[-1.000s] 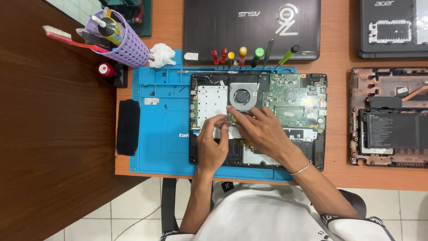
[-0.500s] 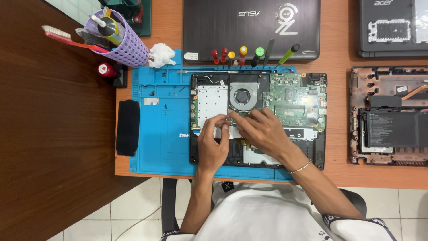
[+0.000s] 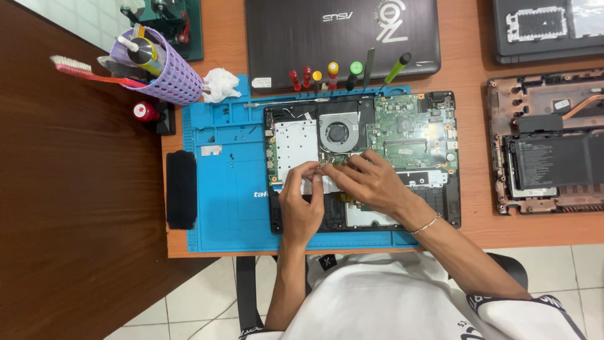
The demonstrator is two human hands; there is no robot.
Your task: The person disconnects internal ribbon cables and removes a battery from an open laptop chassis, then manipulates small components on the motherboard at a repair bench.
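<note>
An opened laptop base (image 3: 362,160) lies on a blue repair mat (image 3: 229,189), showing a green motherboard (image 3: 412,132), a round cooling fan (image 3: 338,132) and a silver plate (image 3: 294,143). My left hand (image 3: 301,201) and my right hand (image 3: 371,182) meet just below the fan, fingertips pinched together on a small part at the board's lower edge. What the fingers pinch is too small to make out. A thin bracelet sits on my right wrist.
Several screwdrivers (image 3: 332,74) stand in a row along the mat's top edge. A closed black laptop (image 3: 343,34) lies behind. A purple mesh cup (image 3: 165,69) with tools, a red toothbrush (image 3: 88,70), white tissue (image 3: 220,84), a black pad (image 3: 181,189) and another opened laptop base (image 3: 547,148) surround the mat.
Both hands stay below the fan; the fingertips have drawn a little closer together and shifted slightly. Nothing else has moved.
</note>
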